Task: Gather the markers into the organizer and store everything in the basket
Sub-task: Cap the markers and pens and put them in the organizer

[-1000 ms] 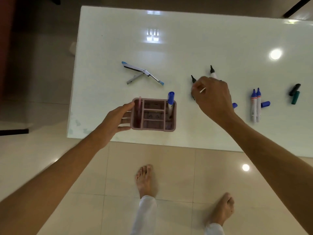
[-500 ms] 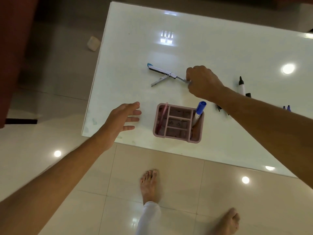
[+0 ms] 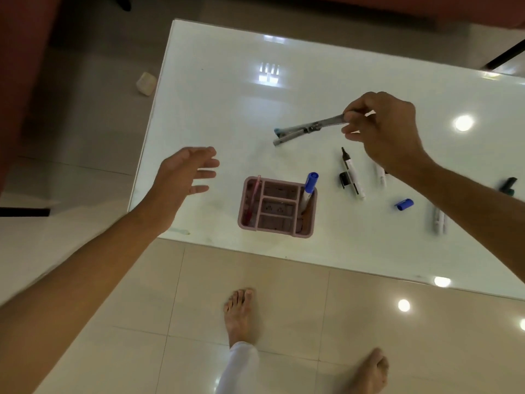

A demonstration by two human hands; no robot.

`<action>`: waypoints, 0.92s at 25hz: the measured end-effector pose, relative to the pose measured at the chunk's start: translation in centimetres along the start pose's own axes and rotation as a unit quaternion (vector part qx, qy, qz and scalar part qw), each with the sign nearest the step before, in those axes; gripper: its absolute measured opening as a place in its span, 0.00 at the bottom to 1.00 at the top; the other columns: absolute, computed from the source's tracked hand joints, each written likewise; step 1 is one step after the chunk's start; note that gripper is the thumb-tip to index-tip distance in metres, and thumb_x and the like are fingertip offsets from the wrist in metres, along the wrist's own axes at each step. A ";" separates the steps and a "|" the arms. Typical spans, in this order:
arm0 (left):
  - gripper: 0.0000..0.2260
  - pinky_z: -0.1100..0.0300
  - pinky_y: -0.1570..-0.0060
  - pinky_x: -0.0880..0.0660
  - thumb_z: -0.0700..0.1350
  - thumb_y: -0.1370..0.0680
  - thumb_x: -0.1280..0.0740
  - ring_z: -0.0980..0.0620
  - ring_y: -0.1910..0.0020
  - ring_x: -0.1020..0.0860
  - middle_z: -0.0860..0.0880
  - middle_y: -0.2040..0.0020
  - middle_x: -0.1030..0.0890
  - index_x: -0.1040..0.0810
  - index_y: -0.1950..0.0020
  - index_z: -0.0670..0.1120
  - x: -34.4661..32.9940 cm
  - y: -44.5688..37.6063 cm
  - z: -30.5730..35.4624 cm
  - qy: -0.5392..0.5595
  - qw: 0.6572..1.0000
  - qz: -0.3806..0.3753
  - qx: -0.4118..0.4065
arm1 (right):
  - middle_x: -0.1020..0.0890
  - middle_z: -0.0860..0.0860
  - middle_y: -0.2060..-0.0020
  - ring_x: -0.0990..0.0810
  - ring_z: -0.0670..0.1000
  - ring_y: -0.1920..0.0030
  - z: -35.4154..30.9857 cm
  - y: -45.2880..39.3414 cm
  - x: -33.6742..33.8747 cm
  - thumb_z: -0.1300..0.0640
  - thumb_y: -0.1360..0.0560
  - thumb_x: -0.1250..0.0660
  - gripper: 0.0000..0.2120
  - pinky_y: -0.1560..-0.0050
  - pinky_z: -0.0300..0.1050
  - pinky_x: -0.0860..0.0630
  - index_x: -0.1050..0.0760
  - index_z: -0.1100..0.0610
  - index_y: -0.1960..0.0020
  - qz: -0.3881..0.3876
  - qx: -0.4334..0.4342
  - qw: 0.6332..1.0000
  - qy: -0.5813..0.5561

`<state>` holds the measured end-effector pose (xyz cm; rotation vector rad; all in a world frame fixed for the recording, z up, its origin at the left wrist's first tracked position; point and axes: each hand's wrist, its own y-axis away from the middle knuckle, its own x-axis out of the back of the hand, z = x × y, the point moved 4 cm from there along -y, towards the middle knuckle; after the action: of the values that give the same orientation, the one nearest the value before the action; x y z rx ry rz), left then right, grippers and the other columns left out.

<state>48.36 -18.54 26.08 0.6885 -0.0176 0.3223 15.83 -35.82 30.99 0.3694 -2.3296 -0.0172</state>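
Right hand [image 3: 386,132] pinches one end of a grey metal folding tool [image 3: 308,128], fingers curled round it, tool lifted off the white desk [image 3: 227,109] and blurred; its far end with a blue tip points away toward the left hand's side. Left hand [image 3: 181,177] hovers over the desk's near left corner, fingers spread and relaxed, holding nothing.

Pink organizer [image 3: 277,207] stands between the two hands, just right of the left hand and below the held tool, near the desk's front edge. A blue-capped marker [image 3: 308,189] leans in its right compartment; a thin pink stick [image 3: 254,199] stands in its left slot.

Just below the right hand lies an uncapped black-tipped marker [image 3: 352,174] with a black cap [image 3: 344,179] touching its side. A second white marker [image 3: 380,174] is partly hidden under the right wrist. Further toward the person, under the right forearm's near side, a loose blue cap [image 3: 404,204] and a pair of white markers [image 3: 439,221] side by side, blurred. A dark green item [image 3: 507,185] shows beyond the forearm, too blurred to tell.

Bare feet [image 3: 240,314] on the tiled floor [image 3: 113,322].
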 end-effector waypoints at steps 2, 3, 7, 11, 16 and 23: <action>0.12 0.53 0.43 0.17 0.53 0.17 0.30 0.49 0.43 0.14 0.53 0.46 0.12 0.17 0.38 0.49 -1.2 0.6 2.3 0.009 0.999 0.026 -0.033 | 0.16 0.61 0.46 0.10 0.55 0.53 -0.3 2.1 3.5 0.64 0.16 0.33 0.07 0.47 0.47 0.13 0.18 0.66 0.43 0.002 -0.014 0.997 -0.078; 0.11 0.54 0.44 0.17 0.52 0.17 0.30 0.49 0.43 0.14 0.53 0.46 0.12 0.17 0.38 0.49 -1.8 0.9 3.6 0.003 0.998 0.036 -0.051 | 0.16 0.61 0.46 0.10 0.54 0.51 -0.4 3.1 5.1 0.63 0.16 0.32 0.07 0.47 0.45 0.13 0.18 0.66 0.43 -0.014 -0.017 0.993 -0.112; 0.09 0.54 0.38 0.18 0.48 0.15 0.33 0.52 0.42 0.15 0.54 0.43 0.13 0.15 0.38 0.54 -7.4 3.1 8.7 -0.134 0.980 -0.057 -0.135 | 0.15 0.58 0.46 0.10 0.55 0.47 -1.0 7.4 9.7 0.62 0.17 0.31 0.07 0.44 0.42 0.14 0.17 0.64 0.42 -0.061 -0.031 0.975 -0.210; 0.18 0.60 0.40 0.20 0.62 0.14 0.39 0.56 0.42 0.14 0.56 0.42 0.12 0.13 0.38 0.57 -14.3 7.1 10.8 -0.246 0.923 -0.281 -0.087 | 0.14 0.57 0.47 0.10 0.56 0.46 -1.3 11.0 11.4 0.58 0.19 0.30 0.09 0.43 0.42 0.15 0.18 0.62 0.43 -0.063 -0.047 0.943 -0.324; 0.19 0.59 0.44 0.15 0.61 0.17 0.35 0.50 0.44 0.12 0.49 0.42 0.11 0.12 0.39 0.50 -18.2 10.8 9.9 -0.159 0.906 -0.391 -0.009 | 0.15 0.61 0.46 0.10 0.53 0.48 -2.0 14.3 12.4 0.62 0.17 0.31 0.07 0.45 0.40 0.15 0.18 0.63 0.42 -0.010 -0.018 0.964 -0.265; 0.14 0.57 0.53 0.14 0.54 0.23 0.28 0.47 0.48 0.10 0.42 0.44 0.11 0.10 0.51 0.45 -19.5 14.1 5.5 0.007 0.926 -0.345 0.152 | 0.16 0.51 0.52 0.13 0.45 0.55 -4.2 22.3 10.4 0.56 0.18 0.28 0.07 0.52 0.32 0.18 0.15 0.57 0.43 0.132 0.031 0.988 -0.071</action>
<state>26.12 -17.40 36.72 0.9526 0.2901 -0.3587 6.01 -16.90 43.94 0.0901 -2.5065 0.1620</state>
